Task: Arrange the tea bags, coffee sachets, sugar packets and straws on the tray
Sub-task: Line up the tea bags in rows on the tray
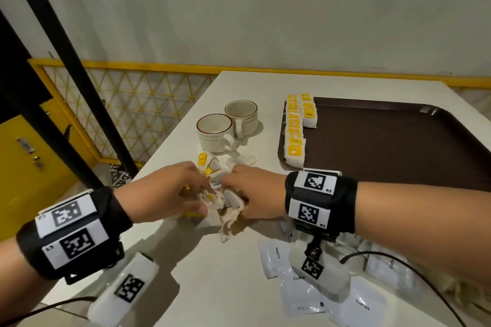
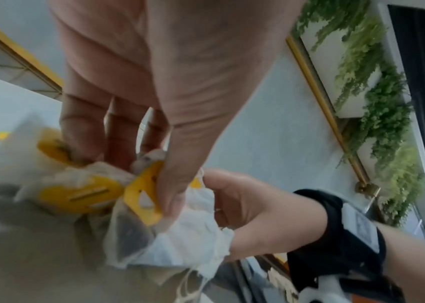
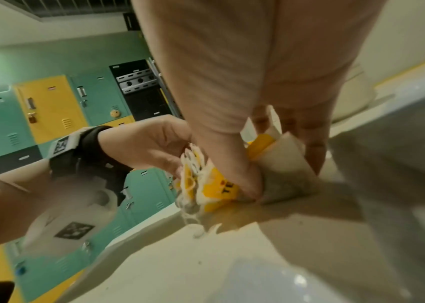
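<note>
A loose heap of white tea bags [image 1: 215, 194] with yellow tags lies on the white table near its left edge. My left hand [image 1: 170, 191] and right hand [image 1: 249, 194] meet over the heap, both gripping bags. In the left wrist view my left hand [image 2: 159, 164] pinches a yellow-tagged tea bag [image 2: 143, 196], and the right hand [image 2: 252, 213] holds bag cloth. The right wrist view has my right hand [image 3: 252, 164] pressing a tea bag [image 3: 221, 188] marked TEA. A brown tray [image 1: 393, 146] at the right holds two rows of tea bags [image 1: 295, 135] along its left rim.
Two cream cups [image 1: 225, 125] stand behind the heap, left of the tray. White coffee sachets [image 1: 303, 273] lie scattered at the near right under my right forearm. The table's left edge drops off beside a yellow mesh fence [image 1: 127, 103] and a black post [image 1: 69, 66].
</note>
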{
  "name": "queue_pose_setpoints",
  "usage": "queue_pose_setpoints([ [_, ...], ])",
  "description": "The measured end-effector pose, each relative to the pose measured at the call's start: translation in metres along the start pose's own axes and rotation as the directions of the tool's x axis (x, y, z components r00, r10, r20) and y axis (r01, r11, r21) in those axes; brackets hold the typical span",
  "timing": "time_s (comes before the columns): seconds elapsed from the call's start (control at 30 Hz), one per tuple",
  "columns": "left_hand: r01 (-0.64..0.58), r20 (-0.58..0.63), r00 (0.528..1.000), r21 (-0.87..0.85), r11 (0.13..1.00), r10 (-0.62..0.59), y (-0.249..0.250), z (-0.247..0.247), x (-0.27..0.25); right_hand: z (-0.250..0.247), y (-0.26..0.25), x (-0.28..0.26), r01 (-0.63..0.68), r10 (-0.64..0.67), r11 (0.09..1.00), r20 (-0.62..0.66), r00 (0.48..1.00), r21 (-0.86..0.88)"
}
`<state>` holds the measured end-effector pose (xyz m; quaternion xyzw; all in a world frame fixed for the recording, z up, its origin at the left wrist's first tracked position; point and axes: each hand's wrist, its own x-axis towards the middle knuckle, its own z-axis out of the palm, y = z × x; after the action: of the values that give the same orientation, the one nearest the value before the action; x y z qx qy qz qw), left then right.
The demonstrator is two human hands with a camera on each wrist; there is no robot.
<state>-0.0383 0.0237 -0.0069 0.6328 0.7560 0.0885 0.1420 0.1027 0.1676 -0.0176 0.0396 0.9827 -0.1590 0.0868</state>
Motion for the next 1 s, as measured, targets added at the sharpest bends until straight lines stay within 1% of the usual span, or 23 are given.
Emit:
queue_pose_setpoints([
  [0.07,0.023,-0.088,0.996,-0.127,0.992,-0.034,0.003,-0.007,0.001,-0.004,0.005,-0.002,-0.004,0.008,0.999,-0.088,0.996,0.049],
  [0.13,0.034,-0.166,0.982,-0.297,0.954,-0.087,0.010,-0.014,0.004,-0.013,0.013,-0.010,-0.023,0.049,0.989,-0.186,0.981,0.144],
  [0.2,-0.009,-0.236,0.964,-0.488,0.873,-0.122,0.020,-0.020,0.009,-0.025,0.022,-0.024,-0.036,0.113,0.955,-0.252,0.961,0.293],
  [0.23,-0.038,-0.258,0.956,-0.572,0.819,-0.136,0.026,-0.021,0.012,-0.029,0.027,-0.032,-0.035,0.153,0.917,-0.269,0.951,0.398],
  [0.27,-0.070,-0.272,0.952,-0.642,0.764,-0.141,0.033,-0.021,0.017,-0.031,0.033,-0.041,-0.026,0.202,0.839,-0.266,0.943,0.544],
  [0.3,-0.104,-0.283,0.949,-0.700,0.707,-0.141,0.040,-0.019,0.022,-0.031,0.038,-0.050,-0.015,0.259,0.702,-0.236,0.937,0.712],
  [0.33,-0.135,-0.289,0.947,-0.750,0.648,-0.138,0.048,-0.015,0.028,-0.029,0.044,-0.059,-0.001,0.306,0.504,-0.177,0.935,0.864],
  [0.37,-0.156,-0.287,0.948,-0.795,0.586,-0.137,0.057,-0.010,0.035,-0.025,0.048,-0.068,0.021,0.323,0.276,-0.113,0.940,0.961],
  [0.4,-0.169,-0.276,0.952,-0.833,0.527,-0.131,0.067,-0.003,0.043,-0.021,0.053,-0.076,0.054,0.326,0.078,-0.076,0.942,0.996],
  [0.43,-0.170,-0.256,0.959,-0.865,0.473,-0.125,0.077,0.004,0.052,-0.018,0.056,-0.085,0.088,0.335,-0.069,-0.060,0.940,0.994],
  [0.47,-0.156,-0.228,0.966,-0.892,0.425,-0.124,0.088,0.011,0.061,-0.016,0.059,-0.094,0.116,0.352,-0.161,-0.053,0.935,0.980],
  [0.5,-0.136,-0.197,0.972,-0.914,0.382,-0.126,0.098,0.018,0.069,-0.013,0.060,-0.103,0.140,0.370,-0.214,-0.053,0.928,0.967],
  [0.53,-0.117,-0.169,0.978,-0.932,0.342,-0.126,0.108,0.024,0.077,-0.011,0.062,-0.111,0.159,0.380,-0.241,-0.058,0.923,0.958],
  [0.6,-0.089,-0.127,0.984,-0.958,0.271,-0.127,0.122,0.037,0.088,-0.006,0.063,-0.125,0.198,0.395,-0.273,-0.078,0.915,0.941],
  [0.63,-0.079,-0.116,0.985,-0.964,0.254,-0.131,0.127,0.043,0.093,-0.004,0.065,-0.129,0.213,0.417,-0.286,-0.079,0.905,0.934],
  [0.67,-0.075,-0.112,0.984,-0.966,0.248,-0.138,0.130,0.050,0.096,-0.001,0.066,-0.134,0.220,0.447,-0.285,-0.074,0.891,0.933],
  [0.7,-0.073,-0.111,0.983,-0.967,0.245,-0.146,0.133,0.056,0.098,0.002,0.067,-0.137,0.223,0.479,-0.256,-0.077,0.875,0.940],
  [0.83,-0.062,-0.102,0.982,-0.969,0.239,-0.159,0.137,0.072,0.100,0.017,0.075,-0.140,0.241,0.617,-0.079,-0.142,0.774,0.967],
  [0.93,-0.062,-0.099,0.985,-0.969,0.240,-0.144,0.136,0.074,0.097,0.026,0.074,-0.139,0.206,0.671,0.121,-0.233,0.704,0.971],
  [1.0,-0.074,-0.106,0.984,-0.975,0.210,-0.141,0.134,0.075,0.096,0.028,0.074,-0.140,0.202,0.680,0.224,-0.301,0.668,0.953],
])
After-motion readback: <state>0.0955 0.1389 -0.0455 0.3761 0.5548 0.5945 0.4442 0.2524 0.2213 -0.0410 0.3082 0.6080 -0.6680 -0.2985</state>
